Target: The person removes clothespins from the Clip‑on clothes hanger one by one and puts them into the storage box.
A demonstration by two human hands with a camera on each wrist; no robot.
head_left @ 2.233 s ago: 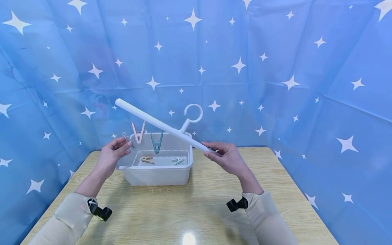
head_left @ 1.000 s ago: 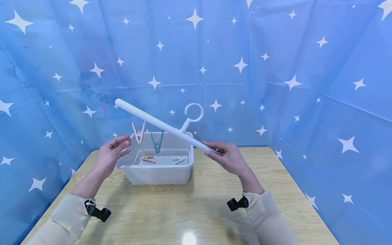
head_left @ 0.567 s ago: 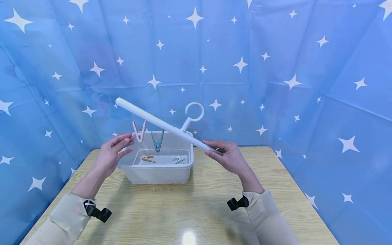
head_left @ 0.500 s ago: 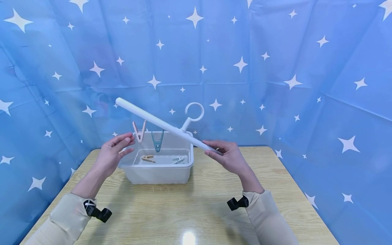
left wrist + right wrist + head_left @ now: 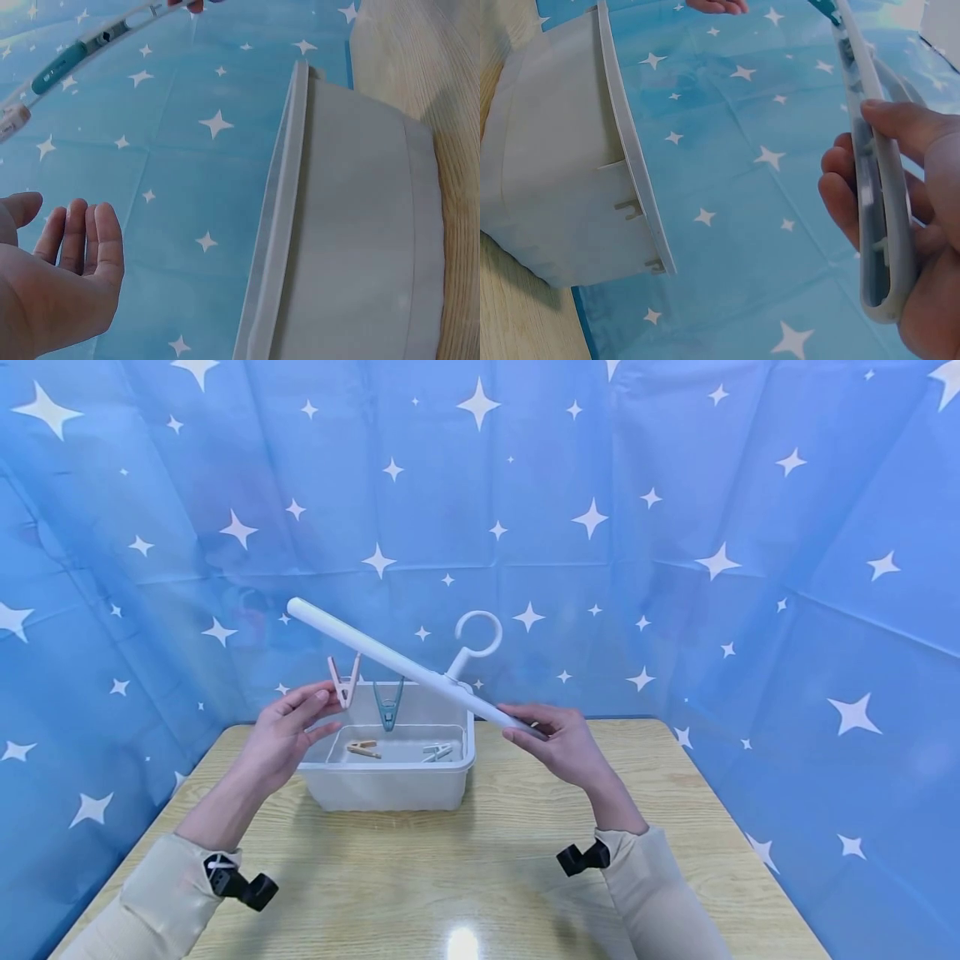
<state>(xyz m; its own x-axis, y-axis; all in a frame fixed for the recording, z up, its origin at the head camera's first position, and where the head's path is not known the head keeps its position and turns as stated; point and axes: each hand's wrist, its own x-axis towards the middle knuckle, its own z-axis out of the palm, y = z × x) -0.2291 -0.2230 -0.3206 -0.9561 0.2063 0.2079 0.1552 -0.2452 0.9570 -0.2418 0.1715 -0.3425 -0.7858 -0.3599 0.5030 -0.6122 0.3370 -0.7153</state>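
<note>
My right hand point(image 5: 551, 743) grips the right end of a white clothes hanger point(image 5: 375, 652), thumb on one side and fingers round the other in the right wrist view. The bar slants up to the left, with its round hook behind. From it hang a pink clothespin point(image 5: 345, 689) and a teal clothespin point(image 5: 387, 706). My left hand point(image 5: 281, 735) is right beside the pink clothespin, its fingertips partly behind it in the head view. The left wrist view shows this left hand point(image 5: 64, 300) with fingers loosely bent and nothing between them, apart from the hanger.
A white plastic bin point(image 5: 382, 789) stands on the wooden table point(image 5: 405, 877) below the hanger. In it lie an orange clothespin point(image 5: 362, 748) and a pale clothespin point(image 5: 437, 752). A blue curtain point(image 5: 540, 468) with white stars surrounds the table.
The small grey hooked piece pinched in my left hand at first has left its fingers. That hand then moved right to the pink clothespin. The right hand and hanger have hardly moved.
</note>
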